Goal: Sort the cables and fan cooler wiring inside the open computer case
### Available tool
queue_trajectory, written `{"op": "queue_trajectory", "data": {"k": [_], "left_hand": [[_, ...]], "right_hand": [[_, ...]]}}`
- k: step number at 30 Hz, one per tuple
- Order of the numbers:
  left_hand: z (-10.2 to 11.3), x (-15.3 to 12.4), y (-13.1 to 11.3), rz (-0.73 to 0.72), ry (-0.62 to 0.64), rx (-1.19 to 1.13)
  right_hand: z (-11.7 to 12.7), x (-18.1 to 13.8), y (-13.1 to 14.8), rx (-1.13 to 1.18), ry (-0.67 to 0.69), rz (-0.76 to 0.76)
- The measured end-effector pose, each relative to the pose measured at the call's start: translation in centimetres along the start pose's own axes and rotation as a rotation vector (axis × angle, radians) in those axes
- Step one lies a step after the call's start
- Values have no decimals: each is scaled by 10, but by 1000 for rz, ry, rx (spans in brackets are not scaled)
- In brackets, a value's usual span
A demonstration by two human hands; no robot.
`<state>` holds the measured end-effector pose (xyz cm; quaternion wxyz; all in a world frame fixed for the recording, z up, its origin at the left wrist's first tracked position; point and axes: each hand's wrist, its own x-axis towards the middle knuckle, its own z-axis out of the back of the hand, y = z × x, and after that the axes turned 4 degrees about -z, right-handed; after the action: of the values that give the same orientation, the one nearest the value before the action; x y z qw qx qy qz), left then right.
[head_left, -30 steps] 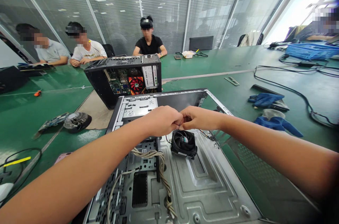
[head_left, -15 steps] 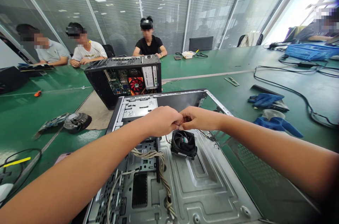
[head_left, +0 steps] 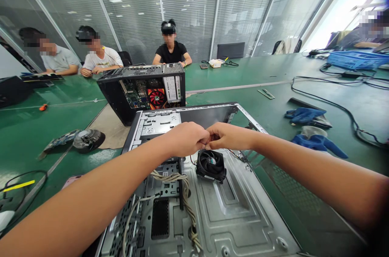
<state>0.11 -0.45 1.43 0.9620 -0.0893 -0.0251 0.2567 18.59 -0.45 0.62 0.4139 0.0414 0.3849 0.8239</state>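
Observation:
An open, emptied computer case (head_left: 243,216) lies on its side in front of me on the green table (head_left: 45,127). My left hand (head_left: 187,138) and my right hand (head_left: 227,136) meet above the case, both curled closed with fingertips touching. What they pinch between them is hidden. Just below the hands a black cooling fan (head_left: 211,164) rests on the case's metal floor. A bundle of beige cables (head_left: 185,192) runs along the case floor under my left forearm.
A second black computer case (head_left: 146,86) with a red fan stands behind mine. A circuit board and a round part (head_left: 88,138) lie at the left, blue gloves (head_left: 316,141) and black cables (head_left: 349,115) at the right. Several people sit at the far side.

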Motion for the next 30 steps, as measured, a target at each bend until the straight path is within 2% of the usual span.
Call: {"op": "queue_trajectory", "data": {"k": [30], "left_hand": [[-1, 0, 1, -11, 3, 12]], "right_hand": [[-1, 0, -1, 14, 3, 9]]}}
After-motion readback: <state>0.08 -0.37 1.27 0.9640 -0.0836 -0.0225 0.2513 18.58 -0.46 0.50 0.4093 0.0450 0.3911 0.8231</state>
